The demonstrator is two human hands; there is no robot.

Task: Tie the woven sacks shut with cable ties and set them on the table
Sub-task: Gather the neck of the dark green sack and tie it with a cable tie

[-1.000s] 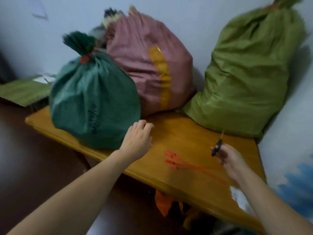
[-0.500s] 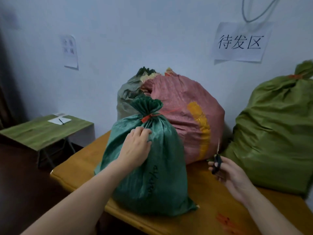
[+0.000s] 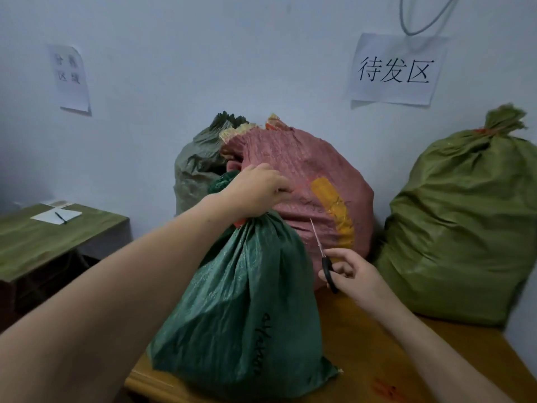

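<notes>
Atop the yellow wooden table (image 3: 363,344) the dark green woven sack (image 3: 247,301) stands upright, left hand (image 3: 258,190) gripping its red-tied neck, up-left of the right hand (image 3: 354,280) clutching upward-pointing black-handled scissors (image 3: 327,263).

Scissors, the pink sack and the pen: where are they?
scissors (image 3: 327,267), head view, on the black handle.
pink sack (image 3: 316,165), head view, on its upper front.
pen (image 3: 61,218), head view, on its middle.
</notes>
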